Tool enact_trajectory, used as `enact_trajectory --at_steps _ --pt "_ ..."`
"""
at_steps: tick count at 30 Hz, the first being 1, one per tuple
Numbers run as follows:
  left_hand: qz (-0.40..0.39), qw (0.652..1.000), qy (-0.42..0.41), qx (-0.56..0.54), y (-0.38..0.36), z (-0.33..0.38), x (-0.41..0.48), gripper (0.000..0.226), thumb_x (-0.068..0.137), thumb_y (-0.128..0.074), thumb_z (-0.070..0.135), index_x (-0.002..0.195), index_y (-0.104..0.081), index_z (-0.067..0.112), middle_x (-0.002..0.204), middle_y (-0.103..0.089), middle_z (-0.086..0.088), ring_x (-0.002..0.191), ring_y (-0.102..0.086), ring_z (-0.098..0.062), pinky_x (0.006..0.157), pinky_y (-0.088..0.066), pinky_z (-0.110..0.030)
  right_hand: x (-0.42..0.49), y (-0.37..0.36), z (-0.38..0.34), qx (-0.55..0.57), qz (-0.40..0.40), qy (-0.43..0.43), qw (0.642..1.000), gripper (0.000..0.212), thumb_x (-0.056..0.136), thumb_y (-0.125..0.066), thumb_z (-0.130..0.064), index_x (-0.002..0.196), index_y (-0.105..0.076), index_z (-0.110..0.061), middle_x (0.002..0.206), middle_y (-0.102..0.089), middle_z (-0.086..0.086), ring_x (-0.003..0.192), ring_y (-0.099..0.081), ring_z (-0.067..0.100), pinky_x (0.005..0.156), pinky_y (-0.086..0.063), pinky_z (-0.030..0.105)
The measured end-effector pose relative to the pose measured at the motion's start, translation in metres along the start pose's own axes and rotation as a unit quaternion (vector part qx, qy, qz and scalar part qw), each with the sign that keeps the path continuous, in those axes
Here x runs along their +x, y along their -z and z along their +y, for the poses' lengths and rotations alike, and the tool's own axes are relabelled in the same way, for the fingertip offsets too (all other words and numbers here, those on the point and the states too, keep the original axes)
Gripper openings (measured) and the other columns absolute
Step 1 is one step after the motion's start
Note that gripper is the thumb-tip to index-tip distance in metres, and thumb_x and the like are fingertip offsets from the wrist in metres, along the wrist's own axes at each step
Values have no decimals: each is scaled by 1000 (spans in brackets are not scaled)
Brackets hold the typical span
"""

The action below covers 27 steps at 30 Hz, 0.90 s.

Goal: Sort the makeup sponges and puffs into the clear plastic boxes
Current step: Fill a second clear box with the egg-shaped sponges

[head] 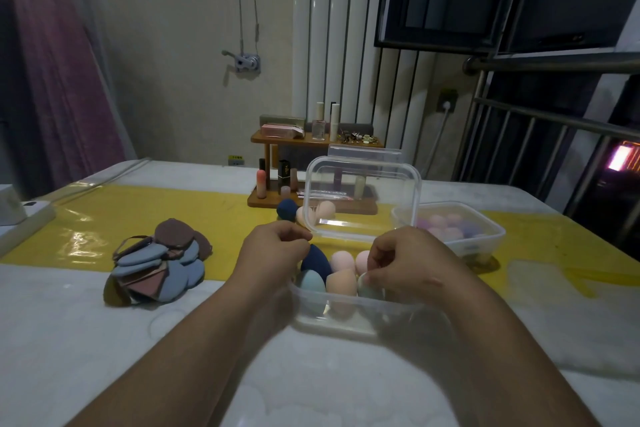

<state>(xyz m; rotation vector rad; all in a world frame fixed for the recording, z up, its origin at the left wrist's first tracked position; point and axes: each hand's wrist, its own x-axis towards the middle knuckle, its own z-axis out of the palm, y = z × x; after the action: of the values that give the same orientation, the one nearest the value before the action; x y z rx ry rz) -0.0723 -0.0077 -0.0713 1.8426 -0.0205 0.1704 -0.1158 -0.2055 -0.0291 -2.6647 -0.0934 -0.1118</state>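
A clear plastic box (332, 317) stands in front of me with several egg-shaped sponges in it. Its clear lid (363, 198) stands upright behind it. My left hand (273, 253) hovers over the box's left side, curled fingers pinching the tip of a navy sponge (315, 263). Inside the box's right end, my right hand (405, 263) pinches a pale green sponge (367, 284). A teal sponge (311, 284) and peach sponges (341, 282) sit between my hands. A pile of flat blue and brown puffs (159, 263) lies to the left.
A second clear box (485, 239) with purple and pink sponges sits at the right. A loose navy sponge (287, 210) and pink sponges (325, 210) lie behind the lid. A wooden cosmetics rack (311, 140) stands farther back, on a yellow runner (138, 215).
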Motion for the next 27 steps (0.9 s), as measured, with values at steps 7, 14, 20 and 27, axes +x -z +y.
enact_trajectory --at_steps 7,14,20,27 --pt "-13 998 -29 46 7 1 2 22 80 -59 5 78 -70 23 78 -66 2 65 -54 -14 60 -44 -29 3 -4 4 59 44 36 997 21 84 -69 -28 64 -65 -34 73 -67 -8 73 -61 8 61 -46 24" --pt "0 998 -22 54 16 -1 8 18 76 -57 3 70 -66 17 63 -60 1 58 -51 -18 56 -41 -31 6 -4 7 121 133 57 982 24 85 -66 -18 67 -66 -32 70 -66 -11 71 -58 5 64 -46 26" --pt "47 993 8 105 35 -3 19 15 75 -49 0 64 -55 9 61 -52 -7 57 -43 -24 53 -34 -30 14 -15 12 148 192 40 969 24 85 -66 -18 65 -62 -32 66 -62 -12 68 -55 4 61 -39 23" --pt "93 988 28 116 61 -9 28 17 75 -47 -2 64 -56 8 60 -51 -8 59 -41 -27 55 -33 -30 20 -31 9 173 175 7 969 18 89 -58 -11 89 -64 -28 78 -60 -11 74 -56 10 60 -41 24"
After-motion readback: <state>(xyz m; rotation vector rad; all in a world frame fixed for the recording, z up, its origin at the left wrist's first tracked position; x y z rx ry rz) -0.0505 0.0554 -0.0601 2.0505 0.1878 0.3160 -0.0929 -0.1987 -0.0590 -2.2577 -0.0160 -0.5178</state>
